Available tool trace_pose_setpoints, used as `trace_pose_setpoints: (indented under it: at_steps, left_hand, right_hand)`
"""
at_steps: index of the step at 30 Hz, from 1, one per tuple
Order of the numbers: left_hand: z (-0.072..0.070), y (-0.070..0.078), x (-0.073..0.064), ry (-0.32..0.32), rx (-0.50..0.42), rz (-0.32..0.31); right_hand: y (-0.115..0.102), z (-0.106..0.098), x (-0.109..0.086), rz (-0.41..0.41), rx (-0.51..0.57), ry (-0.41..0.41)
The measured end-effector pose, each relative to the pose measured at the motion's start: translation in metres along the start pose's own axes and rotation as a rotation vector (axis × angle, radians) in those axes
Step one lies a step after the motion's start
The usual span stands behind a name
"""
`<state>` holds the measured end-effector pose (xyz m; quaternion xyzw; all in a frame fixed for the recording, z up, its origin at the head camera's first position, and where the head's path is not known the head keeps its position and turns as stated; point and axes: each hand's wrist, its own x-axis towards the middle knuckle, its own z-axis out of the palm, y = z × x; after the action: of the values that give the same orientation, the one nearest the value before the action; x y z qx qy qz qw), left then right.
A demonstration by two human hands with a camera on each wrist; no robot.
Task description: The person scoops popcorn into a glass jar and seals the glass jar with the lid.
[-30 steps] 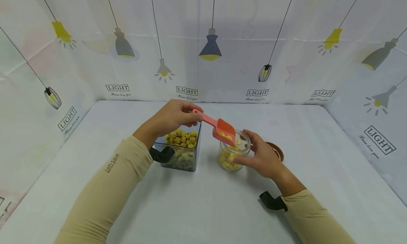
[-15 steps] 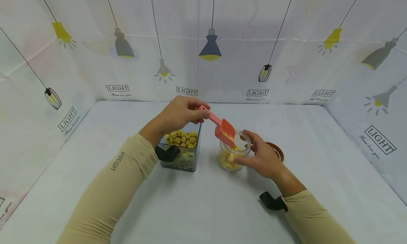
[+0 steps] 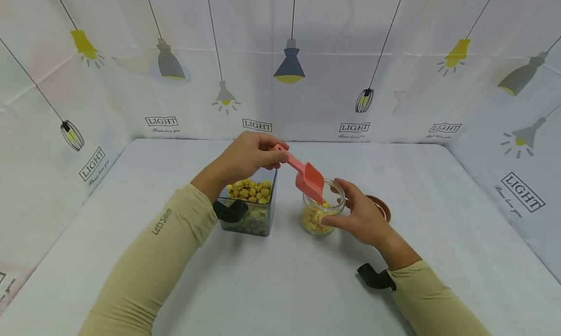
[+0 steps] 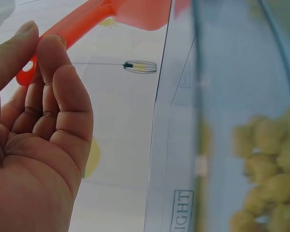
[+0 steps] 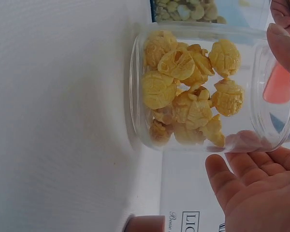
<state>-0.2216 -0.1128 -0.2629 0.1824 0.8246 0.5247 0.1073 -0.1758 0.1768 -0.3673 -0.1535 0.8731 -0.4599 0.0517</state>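
Left hand (image 3: 251,156) raised, pinching tilted coral plastic scoop (image 3: 309,181) over round clear glass jar (image 3: 310,207); right hand (image 3: 363,215) curled, gripping jar.

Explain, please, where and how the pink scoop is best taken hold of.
I would pinch the pink scoop near the upper end of its slim handle, coming from the left, as the left hand does: the handle slopes up that way, while the broad pan tilts down toward the clear jar.

A gap lies between box (image 3: 264,224) and jar (image 3: 312,215), the scoop (image 3: 309,181) blocking it overhead.
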Motion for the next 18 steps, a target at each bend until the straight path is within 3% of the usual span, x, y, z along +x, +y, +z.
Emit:
trace_pose_setpoints:
  at_steps: [11,18]
  left_hand:
    - [-0.008,-0.003,-0.006,0.011,-0.035,-0.029]
    - [-0.018,-0.008,-0.012,0.007,-0.083,-0.017]
  right_hand:
    - [0.000,0.000,0.001,-0.011,0.014,-0.016]
    - [-0.007,-0.008,-0.001,-0.072,0.009,0.011]
